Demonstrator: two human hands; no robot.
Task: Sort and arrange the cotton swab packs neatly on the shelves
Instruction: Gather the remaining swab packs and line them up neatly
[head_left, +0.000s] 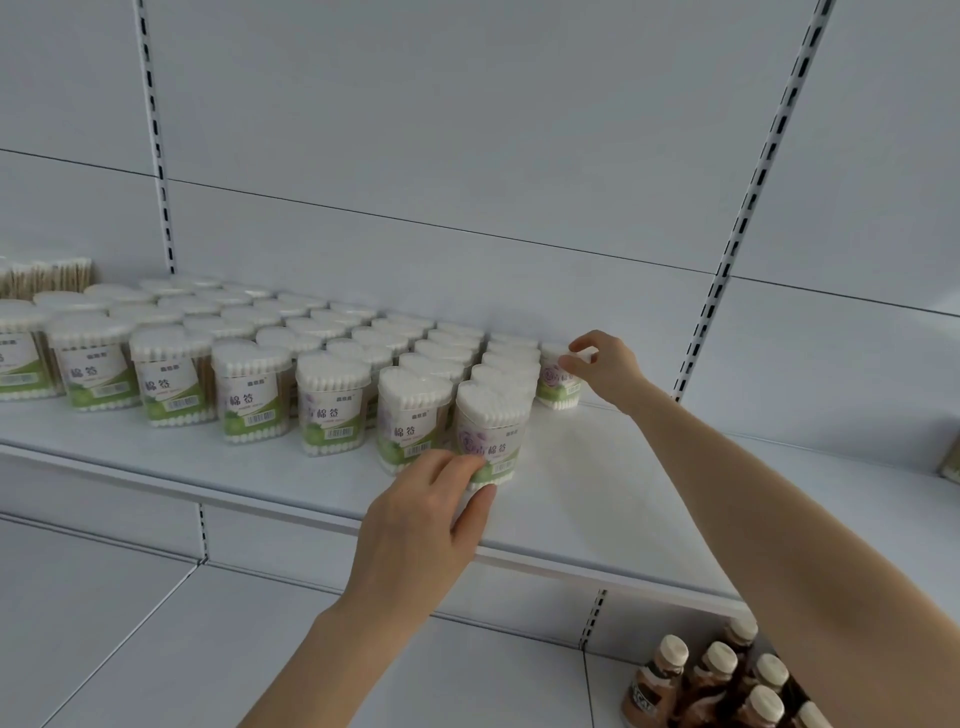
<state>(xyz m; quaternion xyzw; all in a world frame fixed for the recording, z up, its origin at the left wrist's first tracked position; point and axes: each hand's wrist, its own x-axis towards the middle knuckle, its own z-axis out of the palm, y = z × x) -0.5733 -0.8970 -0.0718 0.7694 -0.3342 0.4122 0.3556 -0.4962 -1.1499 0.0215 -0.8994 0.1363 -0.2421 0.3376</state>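
Note:
Several heart-shaped cotton swab packs (260, 400) stand in rows on the white shelf (597, 499). My left hand (423, 519) grips the lower front of the front pack (493, 421) in the rightmost full row, fingers and thumb curled round its base. At the back right stands a lone pack (553, 382) beside that row. My right hand (605, 366) pinches its top with thumb and fingertips.
Brown bottles with cream caps (717, 680) stand on the lower shelf at the bottom right. Bags of wooden swabs (47, 275) sit at the far left back. Bare shelf surface lies right of the packs. A slotted upright (727, 249) runs behind.

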